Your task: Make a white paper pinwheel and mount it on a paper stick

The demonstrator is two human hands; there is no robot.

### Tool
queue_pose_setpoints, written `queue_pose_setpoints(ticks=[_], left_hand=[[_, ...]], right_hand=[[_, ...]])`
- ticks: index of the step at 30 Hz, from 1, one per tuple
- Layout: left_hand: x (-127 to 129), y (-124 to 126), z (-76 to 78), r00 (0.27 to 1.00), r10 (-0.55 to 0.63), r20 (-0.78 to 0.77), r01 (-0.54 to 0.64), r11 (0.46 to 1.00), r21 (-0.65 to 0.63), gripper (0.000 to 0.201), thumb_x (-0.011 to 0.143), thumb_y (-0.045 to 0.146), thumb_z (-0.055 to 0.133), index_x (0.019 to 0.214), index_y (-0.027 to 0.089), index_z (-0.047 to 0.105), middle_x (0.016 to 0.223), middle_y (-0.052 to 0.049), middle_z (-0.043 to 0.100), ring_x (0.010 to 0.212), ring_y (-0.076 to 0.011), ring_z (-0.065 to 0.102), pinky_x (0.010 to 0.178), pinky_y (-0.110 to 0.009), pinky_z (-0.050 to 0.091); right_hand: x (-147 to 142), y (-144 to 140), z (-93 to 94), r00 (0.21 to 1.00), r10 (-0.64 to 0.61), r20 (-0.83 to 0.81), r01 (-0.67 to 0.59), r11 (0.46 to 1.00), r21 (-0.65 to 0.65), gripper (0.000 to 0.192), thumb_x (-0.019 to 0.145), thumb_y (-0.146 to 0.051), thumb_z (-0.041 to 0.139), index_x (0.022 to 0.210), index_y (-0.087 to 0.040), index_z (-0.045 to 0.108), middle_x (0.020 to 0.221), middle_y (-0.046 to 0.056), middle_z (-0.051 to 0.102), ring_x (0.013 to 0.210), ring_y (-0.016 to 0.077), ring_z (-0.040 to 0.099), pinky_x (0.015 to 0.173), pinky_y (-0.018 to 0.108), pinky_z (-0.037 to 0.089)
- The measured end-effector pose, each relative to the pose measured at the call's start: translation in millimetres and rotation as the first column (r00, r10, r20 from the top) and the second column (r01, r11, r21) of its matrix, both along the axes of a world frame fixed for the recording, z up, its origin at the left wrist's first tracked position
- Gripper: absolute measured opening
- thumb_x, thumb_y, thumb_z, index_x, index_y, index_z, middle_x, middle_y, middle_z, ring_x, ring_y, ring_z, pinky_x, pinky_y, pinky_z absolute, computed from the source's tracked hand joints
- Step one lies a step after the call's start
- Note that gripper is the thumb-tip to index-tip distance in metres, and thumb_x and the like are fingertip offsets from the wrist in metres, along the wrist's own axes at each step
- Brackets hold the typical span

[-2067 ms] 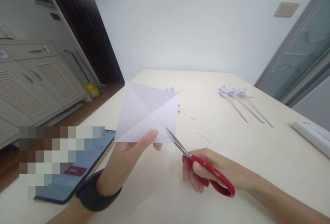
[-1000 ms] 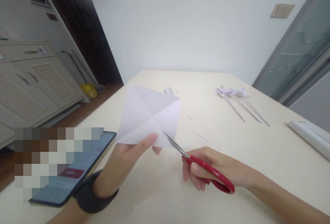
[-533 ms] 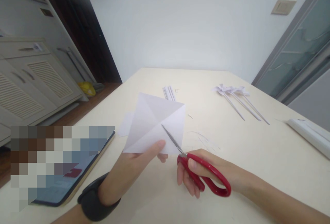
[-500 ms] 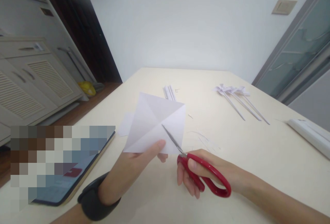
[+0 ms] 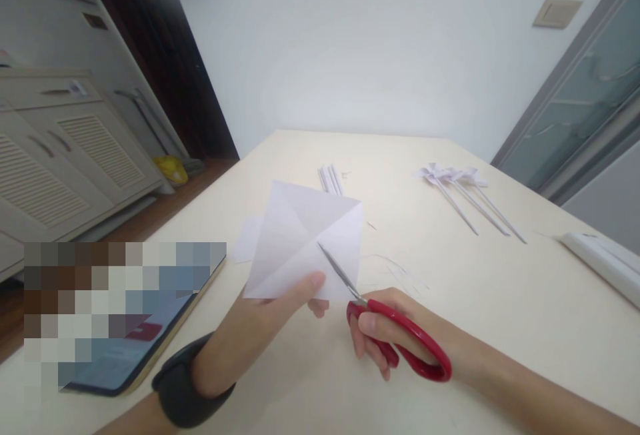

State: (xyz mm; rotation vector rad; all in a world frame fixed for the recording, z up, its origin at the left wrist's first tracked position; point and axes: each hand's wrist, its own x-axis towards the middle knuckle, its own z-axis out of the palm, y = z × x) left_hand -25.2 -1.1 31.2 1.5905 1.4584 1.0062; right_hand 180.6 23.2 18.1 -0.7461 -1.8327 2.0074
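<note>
Head view, folded paper and scissors above the table point(image 5: 300, 375). Left hand point(image 5: 273, 315): thumb in front, fingers behind, pinching the lower edge of a square white paper point(image 5: 300, 221), raised and tilted over the table's near half, its diagonal folds crossing mid-sheet. Right hand point(image 5: 410, 305): wrapped around the red-handled scissors point(image 5: 386, 310), loops somewhat parted; the blades look nearly together. From where I stand, I cannot tell whether a cut has begun. Compared with a second earlier, the paper sits lower and slightly farther right, baring a second sheet point(image 5: 246, 241) toward the left edge; the scissor tips now lie nearer the crossing, which suggests lining up with a fold. Surroundings: thin rods point(image 5: 331, 180) beyond the paper; paper pinwheels point(image 5: 453, 178) toward the far right corner; phone point(image 5: 133, 351) by the left edge; loose slivers point(image 5: 390, 260) right of the paper.
</note>
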Motion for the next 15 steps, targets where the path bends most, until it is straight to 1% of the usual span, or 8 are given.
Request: queue_pose_setpoints(ticks=[3, 7, 11, 15], left_hand=[[0.9, -1.2, 1.1, 1.000, 0.008, -0.009, -0.009, 0.999, -0.033, 0.032, 0.082, 0.037, 0.051, 0.053, 0.023, 0.056, 0.066, 0.005, 0.062, 0.074, -0.0176, 0.059, 0.082, -0.028, 0.036], [2.2, -2.5, 3.7, 0.999, 0.022, -0.041, -0.025, 0.997, -0.068, 0.033, 0.081, 0.038, 0.050, 0.052, 0.023, 0.056, 0.066, 0.004, 0.062, 0.074, -0.0191, 0.059, 0.083, -0.030, 0.036], [3.9, -2.4, 5.8, 0.999, 0.019, -0.051, -0.022, 0.997, -0.073, 0.033, 0.081, 0.038, 0.049, 0.052, 0.022, 0.055, 0.068, 0.003, 0.062, 0.076, -0.0201, 0.059, 0.083, -0.031, 0.036], [5.6, -1.5, 7.2, 0.998, 0.028, -0.056, -0.032, 0.997, -0.077, 0.032, 0.080, 0.037, 0.049, 0.051, 0.023, 0.054, 0.064, 0.004, 0.061, 0.073, -0.0198, 0.059, 0.083, -0.032, 0.035]], right_hand=[[-1.3, 0.2, -3.1, 0.999, 0.002, 0.038, -0.002, 1.000, 0.004, 0.028, 0.087, -0.030, 0.040, 0.073, -0.013, 0.057, 0.052, -0.002, 0.049, 0.049, 0.0086, 0.049, 0.048, 0.018, 0.037], [-1.8, 1.0, -7.3, 0.997, 0.005, 0.081, -0.005, 1.000, 0.003, 0.023, 0.079, -0.016, 0.037, 0.067, -0.014, 0.056, 0.050, -0.002, 0.051, 0.048, 0.0096, 0.051, 0.048, 0.019, 0.039], [-3.2, 0.4, -8.6, 0.992, -0.017, 0.127, 0.016, 1.000, 0.012, 0.023, 0.075, -0.012, 0.035, 0.065, -0.014, 0.056, 0.049, -0.002, 0.051, 0.047, 0.0095, 0.051, 0.047, 0.019, 0.039], [-5.4, -1.6, -9.4, 0.990, -0.051, 0.135, 0.051, 0.999, 0.005, 0.022, 0.073, -0.011, 0.035, 0.064, -0.014, 0.055, 0.046, -0.003, 0.051, 0.044, 0.0089, 0.050, 0.045, 0.018, 0.039]])
